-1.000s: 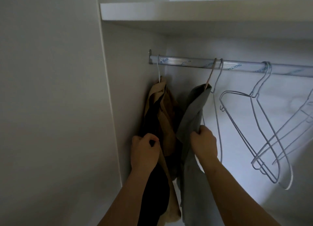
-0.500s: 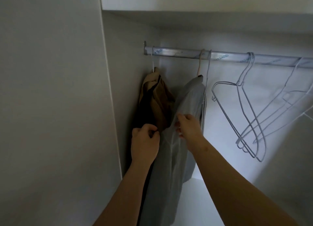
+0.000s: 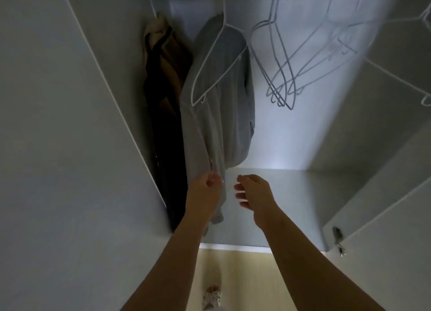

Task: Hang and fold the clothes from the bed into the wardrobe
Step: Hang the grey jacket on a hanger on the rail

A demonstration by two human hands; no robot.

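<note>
Inside the wardrobe (image 3: 303, 205), the grey shirt (image 3: 219, 89) is hanging long and straight down; the left hand (image 3: 204, 194) is pinching its lower edge, while the right hand (image 3: 255, 191) is hovering just beside, loosely curled, empty.

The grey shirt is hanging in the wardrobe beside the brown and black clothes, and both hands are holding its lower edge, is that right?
Not quite: only the left hand pinches the lower edge of the grey shirt. The right hand is off it, fingers loosely curled, holding nothing, as the head view shows. The shirt does hang beside the brown and black clothes.
</note>
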